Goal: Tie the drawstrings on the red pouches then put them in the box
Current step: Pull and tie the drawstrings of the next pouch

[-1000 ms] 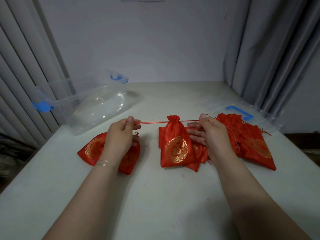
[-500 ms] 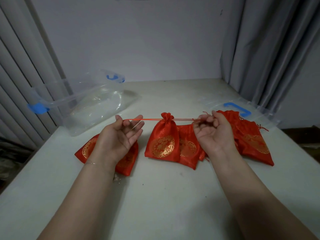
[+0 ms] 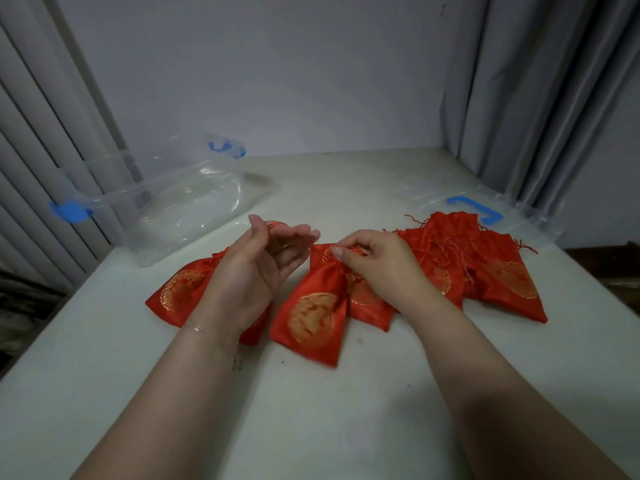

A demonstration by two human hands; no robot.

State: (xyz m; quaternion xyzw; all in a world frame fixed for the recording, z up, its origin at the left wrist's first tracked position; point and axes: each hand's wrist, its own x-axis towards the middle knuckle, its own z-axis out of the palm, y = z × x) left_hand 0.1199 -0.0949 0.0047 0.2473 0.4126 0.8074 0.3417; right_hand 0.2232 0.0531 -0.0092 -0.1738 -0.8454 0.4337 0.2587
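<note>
A red pouch (image 3: 317, 317) with a gold emblem lies on the white table (image 3: 311, 410) between my hands, its neck gathered. My right hand (image 3: 377, 265) pinches the red drawstring at that neck with thumb and forefinger. My left hand (image 3: 259, 268) hovers just left of it, palm turned inward and fingers fairly straight, with a drawstring end (image 3: 275, 224) caught between thumb and forefinger. Another pouch (image 3: 176, 292) lies flat under my left wrist. Part of a second pouch (image 3: 369, 308) shows below my right hand.
A clear plastic box (image 3: 180, 206) with blue latches stands open at the back left. Its clear lid (image 3: 474, 211) with a blue clip lies at the back right, with a pile of red pouches (image 3: 498, 271) and loose strings in front of it. Curtains flank both sides.
My hands have come together from a wide pull on the taut drawstring. The string is slack now, and the pouch has shifted left and lies tilted.
</note>
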